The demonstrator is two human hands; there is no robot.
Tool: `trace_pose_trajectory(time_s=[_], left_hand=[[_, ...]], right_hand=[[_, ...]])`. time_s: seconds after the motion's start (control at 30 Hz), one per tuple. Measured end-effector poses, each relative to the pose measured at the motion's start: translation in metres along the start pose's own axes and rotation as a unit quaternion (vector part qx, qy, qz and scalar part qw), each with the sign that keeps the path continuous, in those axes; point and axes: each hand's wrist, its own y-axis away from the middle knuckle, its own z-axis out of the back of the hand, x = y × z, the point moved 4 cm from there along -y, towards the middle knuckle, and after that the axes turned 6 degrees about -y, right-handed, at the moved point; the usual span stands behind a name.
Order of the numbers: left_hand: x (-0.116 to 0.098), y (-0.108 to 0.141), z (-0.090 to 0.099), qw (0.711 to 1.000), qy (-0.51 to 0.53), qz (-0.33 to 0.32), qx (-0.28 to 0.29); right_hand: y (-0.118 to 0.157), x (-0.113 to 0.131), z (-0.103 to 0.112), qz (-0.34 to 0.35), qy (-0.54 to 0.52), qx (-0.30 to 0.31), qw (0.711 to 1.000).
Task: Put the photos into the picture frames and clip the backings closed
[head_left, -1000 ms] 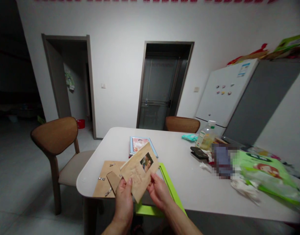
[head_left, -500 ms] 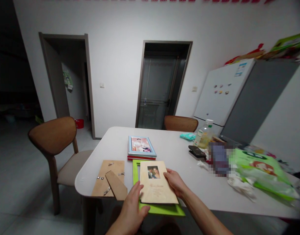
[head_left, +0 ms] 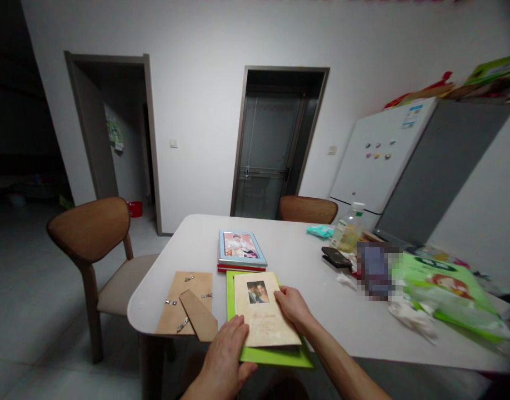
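A cream picture sheet [head_left: 271, 325] with a small photo of two people lies tilted over a lime-green picture frame [head_left: 275, 356]. My right hand [head_left: 294, 308] pinches the sheet's right edge, thumb on top. At the lower left, my left hand [head_left: 228, 355] is curved around the frame's corner, its fingers close together and touching the sheet's left edge; the thumb lies by the frame's lower edge. Left of the frame rests its brown backing board [head_left: 171, 303], with metal clips and a stand leg. Behind lie stacked frames, a light blue photo frame [head_left: 259, 250] above a red one [head_left: 242, 268].
The white table [head_left: 299, 261] ends just in front of me, and the green frame overhangs its edge. To the right are a bottle [head_left: 346, 230], a black wallet-like item [head_left: 336, 257], crumpled tissues [head_left: 411, 319] and a green package [head_left: 446, 283]. A chair [head_left: 92, 228] stands left.
The cream sheet has shifted slightly left and lower over the green frame, covering more of its opening. My left fingers have closed together against its edge; my right hand has moved a little left.
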Motion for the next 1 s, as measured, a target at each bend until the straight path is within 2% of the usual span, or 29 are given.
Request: trace_pose_trajectory(time_s=[0.17,0.37,0.57,0.77,0.83,0.93,1.0], left_hand=[[0.004,0.000,-0.001,1.000,0.000,-0.002,-0.005],[-0.002,-0.001,0.012,1.000,-0.010,0.013,0.025],[-0.005,0.000,0.018,0.997,-0.049,0.010,0.056],[-0.009,-0.001,0.017,0.996,-0.061,0.012,0.058],[-0.010,0.000,0.016,0.997,-0.059,0.009,0.055],[-0.001,0.008,0.019,0.998,-0.050,0.002,0.048],[0.017,0.017,0.028,0.999,-0.050,0.000,0.018]], right_hand=[[0.004,0.001,-0.005,0.014,0.028,0.019,0.999],[0.002,0.010,-0.009,0.026,0.139,-0.019,0.990],[0.011,0.016,-0.009,0.018,0.264,-0.053,0.963],[0.023,0.021,-0.018,0.082,0.388,-0.074,0.915],[0.024,0.020,-0.019,0.092,0.402,-0.083,0.907],[0.023,0.022,-0.017,0.091,0.390,-0.089,0.912],[0.025,0.030,-0.019,0.116,0.360,-0.087,0.921]])
